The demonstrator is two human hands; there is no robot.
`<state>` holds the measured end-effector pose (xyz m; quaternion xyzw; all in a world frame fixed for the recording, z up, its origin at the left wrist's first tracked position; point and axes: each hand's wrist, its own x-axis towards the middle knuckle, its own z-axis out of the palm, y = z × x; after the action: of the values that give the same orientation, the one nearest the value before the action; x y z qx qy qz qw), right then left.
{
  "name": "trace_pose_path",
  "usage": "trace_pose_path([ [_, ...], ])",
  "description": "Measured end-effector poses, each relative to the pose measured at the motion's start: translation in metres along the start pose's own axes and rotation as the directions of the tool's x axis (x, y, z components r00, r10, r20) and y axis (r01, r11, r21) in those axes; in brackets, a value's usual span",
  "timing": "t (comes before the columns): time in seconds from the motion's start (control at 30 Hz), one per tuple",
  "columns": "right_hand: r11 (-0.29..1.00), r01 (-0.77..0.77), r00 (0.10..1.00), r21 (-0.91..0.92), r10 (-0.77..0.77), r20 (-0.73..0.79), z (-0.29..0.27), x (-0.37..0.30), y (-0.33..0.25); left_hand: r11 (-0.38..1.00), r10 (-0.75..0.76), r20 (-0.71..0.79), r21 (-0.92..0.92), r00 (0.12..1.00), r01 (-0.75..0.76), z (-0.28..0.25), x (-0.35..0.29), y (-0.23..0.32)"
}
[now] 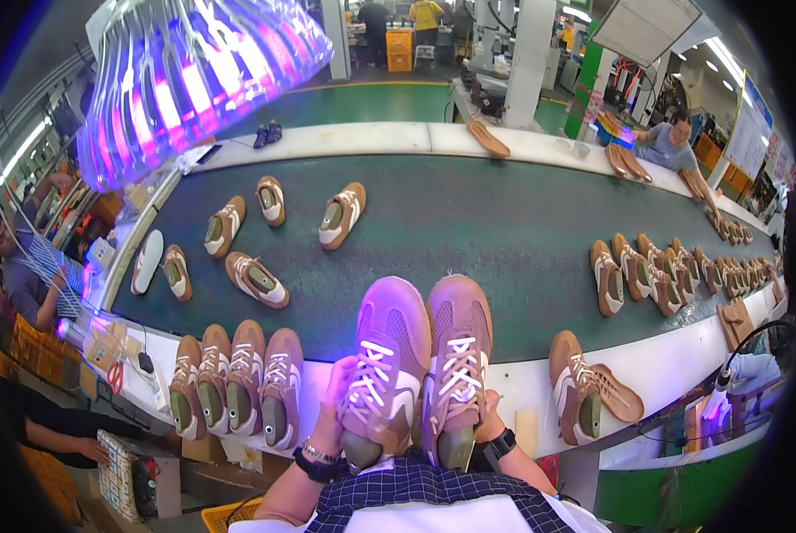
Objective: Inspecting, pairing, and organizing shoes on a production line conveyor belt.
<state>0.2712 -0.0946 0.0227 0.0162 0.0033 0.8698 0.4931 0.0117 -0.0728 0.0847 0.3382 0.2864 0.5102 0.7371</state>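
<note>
Two brown sneakers with white laces and green lasts inside are held up side by side before me, toes pointing away. My left hand [332, 401] is closed around the outer side of the left sneaker [389, 329]. My right hand [489, 419] grips the right sneaker [460, 342] from its outer side, most of its fingers hidden behind the shoe. The two shoes touch or nearly touch along their inner edges. A single matching sneaker [577, 391] stands on the white ledge to the right, beside a loose brown sole [617, 394].
Several sneakers [245, 377] stand in a row on the near ledge at left. More lie on the dark green belt [469, 222], including a dense group [647, 271] at right. A purple-lit lamp [202, 80] hangs upper left. People work at both sides.
</note>
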Motion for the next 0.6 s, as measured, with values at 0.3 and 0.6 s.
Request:
trace_pose_path([
  [0.3, 0.892, 0.013, 0.954, -0.453, -0.147, -0.262, 0.011, -0.009, 0.008, 0.852, -0.297, 0.182, -0.394, 0.938, 0.346, -0.052, -0.001, -0.035],
  [0.6, 0.763, 0.251, 0.869, -0.596, -0.449, -0.207, 0.052, -0.004, -0.003, 0.806, -0.123, -0.025, -0.585, 0.992, 0.086, -0.05, 0.001, -0.019],
])
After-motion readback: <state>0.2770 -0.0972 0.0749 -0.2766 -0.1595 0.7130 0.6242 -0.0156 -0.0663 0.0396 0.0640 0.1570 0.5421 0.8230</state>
